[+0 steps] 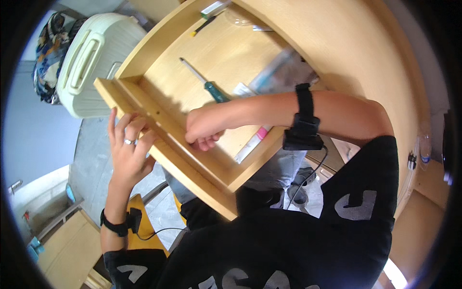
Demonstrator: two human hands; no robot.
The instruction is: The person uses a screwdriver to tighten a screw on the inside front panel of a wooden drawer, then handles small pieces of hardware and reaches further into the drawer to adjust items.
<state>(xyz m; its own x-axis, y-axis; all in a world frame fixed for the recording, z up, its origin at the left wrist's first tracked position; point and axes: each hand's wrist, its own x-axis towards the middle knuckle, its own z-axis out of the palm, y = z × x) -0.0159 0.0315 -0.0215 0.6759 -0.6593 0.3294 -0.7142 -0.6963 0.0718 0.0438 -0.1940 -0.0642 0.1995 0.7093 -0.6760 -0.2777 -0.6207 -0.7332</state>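
A pale wooden drawer (pixel 159 53) is pulled out in front of me, with a raised front panel (pixel 187 168) on its left side. My left hand (pixel 129 151), with a ring on one finger, holds that panel from outside, its fingers bent at the top edge. Inside the drawer, my right hand (pixel 207 126) is closed by the panel's inner side; its fingertips are curled under and anything in them is hidden. Beside this wrist lies a screwdriver (pixel 214 91) with a green handle, partly covered by the forearm. A white and pink packet (pixel 252 144) lies under the forearm.
Further back in the drawer are a small black and yellow tool (pixel 203 26) and a clear plastic bag (pixel 284 72). A wooden tabletop (pixel 346 43) borders the drawer on the right. A white lidded bin (pixel 103 62) stands at far left. Cables hang from both wristbands.
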